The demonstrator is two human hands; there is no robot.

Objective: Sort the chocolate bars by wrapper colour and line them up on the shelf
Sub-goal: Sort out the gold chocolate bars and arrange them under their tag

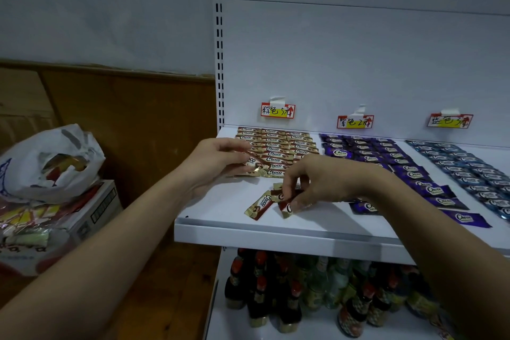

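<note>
While the left hand (220, 159) pinches one brown bar (258, 164) at the front edge of the brown block (276, 146), the right hand (317, 182) curls fingers and thumb round a small cluster of brown bars (287, 201) on the shelf (220, 210). Item: chocolate bars, flat foil-type sachets, brown-and-gold, purple, blue. Location: brown rows under the left label (278, 110); purple rows (386, 157) centre; blue rows (469, 168) right; one loose brown bar (259, 204) lies just beside the right hand, loose purple bars (466, 218) near the front lip. Handling, by judgement: very light, thin, slick wrapper, contents likely brittle; best taken by the long edges or crimped ends, pinched gently, then slid flat into line
</note>
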